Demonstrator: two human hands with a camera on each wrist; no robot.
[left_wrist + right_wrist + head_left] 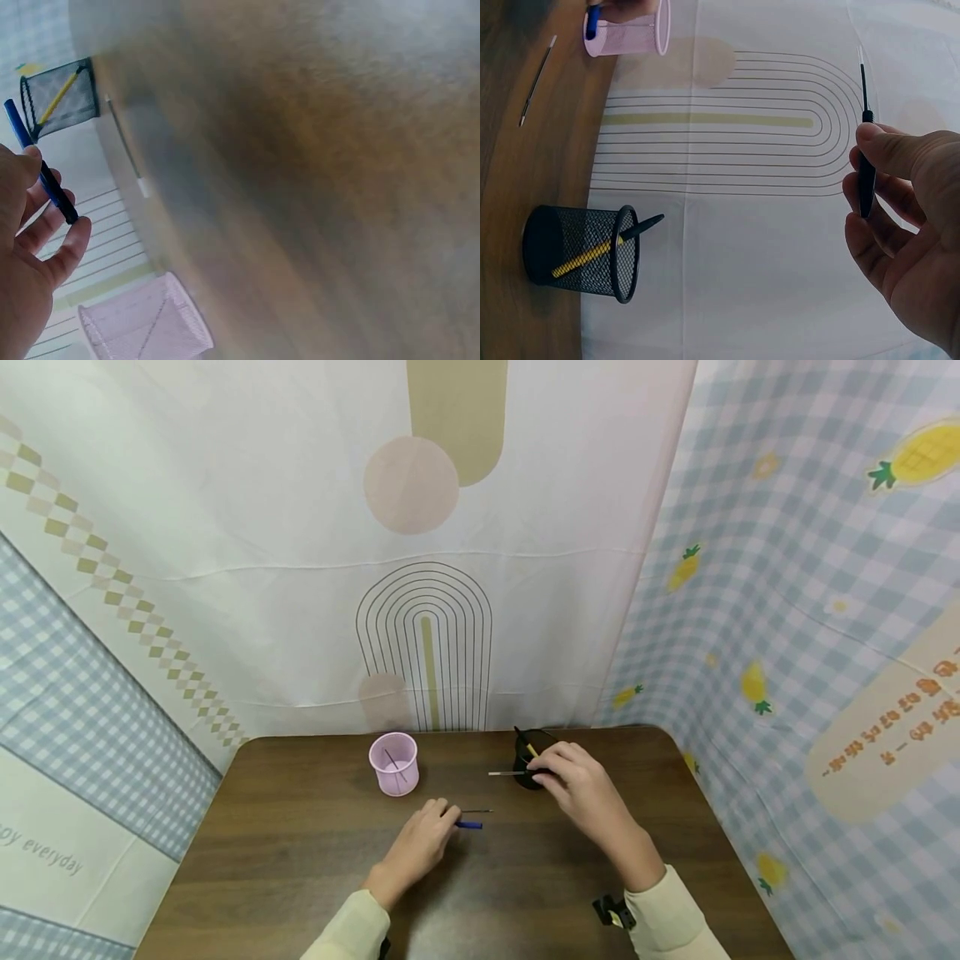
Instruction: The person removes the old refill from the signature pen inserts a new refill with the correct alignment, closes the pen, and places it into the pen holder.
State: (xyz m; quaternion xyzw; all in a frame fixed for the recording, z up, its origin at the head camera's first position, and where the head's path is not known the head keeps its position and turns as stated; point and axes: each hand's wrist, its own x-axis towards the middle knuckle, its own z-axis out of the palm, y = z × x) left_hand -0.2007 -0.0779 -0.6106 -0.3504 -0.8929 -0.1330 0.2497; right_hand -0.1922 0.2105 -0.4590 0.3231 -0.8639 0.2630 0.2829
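Patterned cloth (288, 635) hung behind a wooden bench (285, 860)

A blue pen (468, 825) is pinched by the left hand (424, 839). A dark barrel (866, 169), with a thin refill (864, 86) projecting, is held in the curled fingers of the right hand (577, 781). If the barrel were tipped, the refill could be lost; how firmly it is seated cannot be told. A loose refill (478, 811), lying between the cups, could be rolled away if brushed. The black mesh cup (585, 225) might be toppled by a careless knuckle; a yellow-and-black pen (527, 743) is leaned inside it. One thin rod (393, 762) is contained, tilted, in the pink cup (385, 783).
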